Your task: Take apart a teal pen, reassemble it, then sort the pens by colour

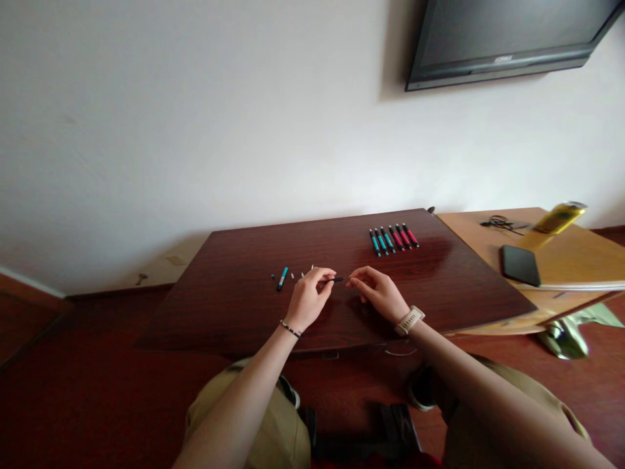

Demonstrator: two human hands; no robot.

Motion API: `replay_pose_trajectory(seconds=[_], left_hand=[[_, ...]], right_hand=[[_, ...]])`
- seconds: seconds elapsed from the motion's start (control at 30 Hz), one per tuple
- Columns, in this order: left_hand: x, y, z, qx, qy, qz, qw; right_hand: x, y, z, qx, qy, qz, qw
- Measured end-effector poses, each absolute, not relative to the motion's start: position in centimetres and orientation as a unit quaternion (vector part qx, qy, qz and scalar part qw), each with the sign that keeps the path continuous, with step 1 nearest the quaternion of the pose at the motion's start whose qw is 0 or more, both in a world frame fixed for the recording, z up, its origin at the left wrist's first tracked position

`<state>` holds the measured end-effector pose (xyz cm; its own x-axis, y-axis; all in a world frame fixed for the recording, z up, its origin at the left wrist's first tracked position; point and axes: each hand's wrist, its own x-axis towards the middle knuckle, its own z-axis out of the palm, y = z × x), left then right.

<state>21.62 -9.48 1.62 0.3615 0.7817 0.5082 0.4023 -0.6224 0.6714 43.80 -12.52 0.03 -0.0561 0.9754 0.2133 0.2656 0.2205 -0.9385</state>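
Note:
My left hand [307,296] pinches a thin black pen part [336,279] between thumb and fingers, its dark tip pointing right. Just right of that tip, my right hand [378,293] has thumb and fingertips pressed together; whatever they hold is too small to make out. Both hands are over the dark wooden table [234,319]. Left of my left hand lies a blue and black pen piece [282,279], with a small blue piece [272,277] and a small white piece [292,275] near it. More small light parts are partly hidden behind my left hand.
A row of blue pens [381,241] and pink pens [404,236] lies at the table's back right. On the lighter wooden desk [590,260] to the right are a phone [520,264], a black cable [502,223] and a yellow can [559,218]. A TV [508,39] hangs above.

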Motion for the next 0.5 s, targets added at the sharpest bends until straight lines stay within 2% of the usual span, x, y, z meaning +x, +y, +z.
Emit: replay_pose_trajectory(seconds=[0.5], left_hand=[[21.7, -10.07, 2.22, 0.807, 0.344, 0.424, 0.225]], right_hand=[[43.19, -12.75, 0.22, -0.456, -0.64, 0.357, 0.506]])
